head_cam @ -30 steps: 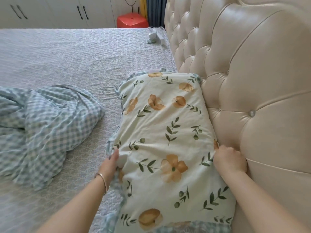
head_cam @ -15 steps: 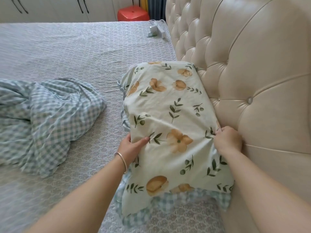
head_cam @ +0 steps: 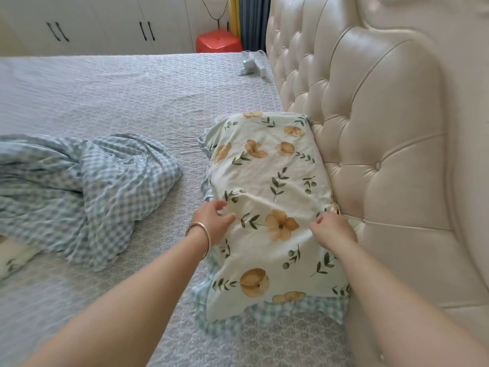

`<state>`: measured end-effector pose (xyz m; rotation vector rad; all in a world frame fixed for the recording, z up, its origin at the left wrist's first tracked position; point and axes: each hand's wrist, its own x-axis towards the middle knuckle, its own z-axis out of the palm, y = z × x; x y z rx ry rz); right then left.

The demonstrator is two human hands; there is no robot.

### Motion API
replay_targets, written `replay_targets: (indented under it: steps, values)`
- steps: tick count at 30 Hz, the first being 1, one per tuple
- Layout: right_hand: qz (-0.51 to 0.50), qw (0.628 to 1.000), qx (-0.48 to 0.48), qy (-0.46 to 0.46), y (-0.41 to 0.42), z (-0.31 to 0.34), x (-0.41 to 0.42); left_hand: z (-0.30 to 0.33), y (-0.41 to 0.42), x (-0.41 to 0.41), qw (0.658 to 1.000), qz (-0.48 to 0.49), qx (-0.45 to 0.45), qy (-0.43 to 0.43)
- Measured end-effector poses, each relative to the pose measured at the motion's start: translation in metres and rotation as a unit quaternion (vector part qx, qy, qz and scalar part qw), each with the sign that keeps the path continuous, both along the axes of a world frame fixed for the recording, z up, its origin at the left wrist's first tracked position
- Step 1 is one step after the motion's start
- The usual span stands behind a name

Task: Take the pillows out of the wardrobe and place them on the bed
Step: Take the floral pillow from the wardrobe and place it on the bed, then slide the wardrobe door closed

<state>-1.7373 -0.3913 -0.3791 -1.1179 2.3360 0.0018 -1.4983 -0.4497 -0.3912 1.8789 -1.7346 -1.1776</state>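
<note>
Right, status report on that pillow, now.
Left hand and right hand open, resting on floral pillow. Pillow on bed, against headboard. Nothing obstructing.

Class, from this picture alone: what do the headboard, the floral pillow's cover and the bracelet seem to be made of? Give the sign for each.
Headboard: probably leather or imitation leather, cream and glossy; it shines and is button-tufted.
Floral pillow: matte woven fabric, likely cotton; it creases softly and has a checked frill.
Bracelet: looks like polished metal, a thin rigid band with a bright glint.

White wardrobe doors (head_cam: 100, 22), red stool (head_cam: 218, 42), tufted cream headboard (head_cam: 370, 115).
</note>
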Motion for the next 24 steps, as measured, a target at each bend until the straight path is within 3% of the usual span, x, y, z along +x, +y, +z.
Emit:
replay_targets:
  steps: [4,8,16,24]
  values:
    - [-0.001,0.996,-0.054,-0.064,0.016,0.036,0.058,0.049,0.019,0.024,0.999,0.001,-0.052,0.002]
    - [0.072,0.982,-0.093,-0.149,0.022,0.063,0.137,0.087,0.052,0.078,0.995,0.019,-0.093,-0.031]
    - [0.263,0.922,-0.143,-0.245,0.035,0.113,0.326,0.124,0.150,0.243,0.968,0.225,-0.098,-0.061]
    - [0.450,0.844,-0.130,-0.262,0.097,0.155,0.531,0.151,0.261,0.423,0.918,0.366,-0.093,-0.121]
